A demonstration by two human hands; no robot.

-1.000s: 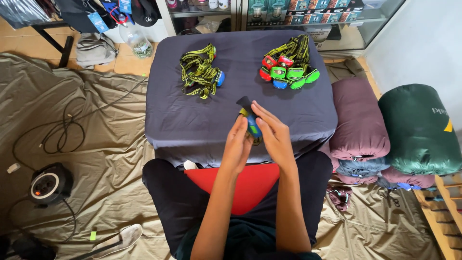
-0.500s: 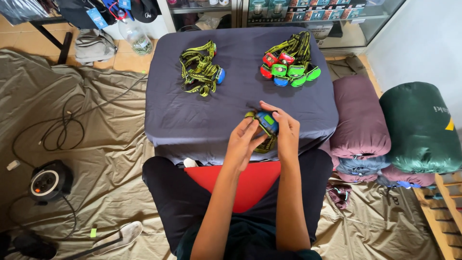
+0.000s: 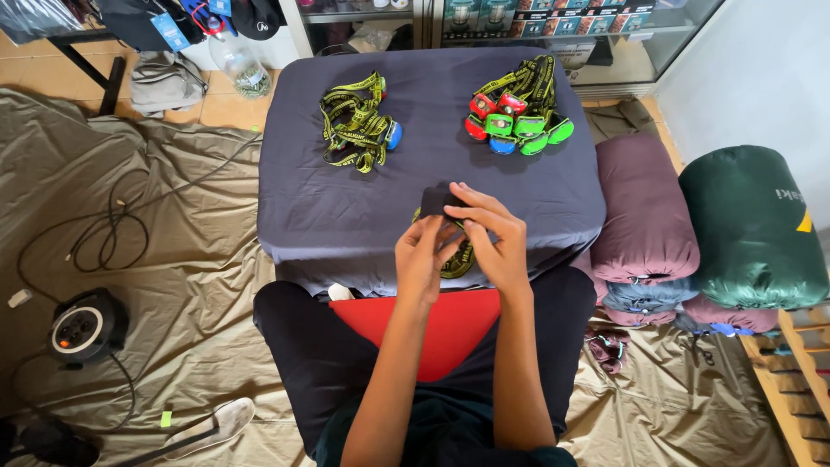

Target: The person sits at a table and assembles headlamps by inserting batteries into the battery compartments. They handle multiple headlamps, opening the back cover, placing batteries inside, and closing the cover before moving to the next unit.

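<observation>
Both my hands hold one headlamp (image 3: 439, 201) over the near edge of a table draped in dark grey cloth (image 3: 363, 207). My left hand (image 3: 424, 258) grips it from the left and below; my right hand (image 3: 488, 235) covers it from the right. Its dark back faces up and its yellow-green strap (image 3: 460, 259) hangs between my palms. On the table's far left lies a small pile of headlamps with yellow-green straps (image 3: 356, 123). At the far right sits a bigger cluster of red, green and blue headlamps (image 3: 513, 117).
Rolled sleeping bags, maroon (image 3: 641, 207) and dark green (image 3: 752, 227), are stacked right of the table. A beige tarp (image 3: 164, 259) covers the floor, with a black cable (image 3: 112, 225) and a cable reel (image 3: 82, 327) on the left. A shelf with boxes stands behind the table.
The headlamp has been turned over in my hands: its blue-green front showed earlier, and its dark back now faces up. My hands stay over the table's near edge.
</observation>
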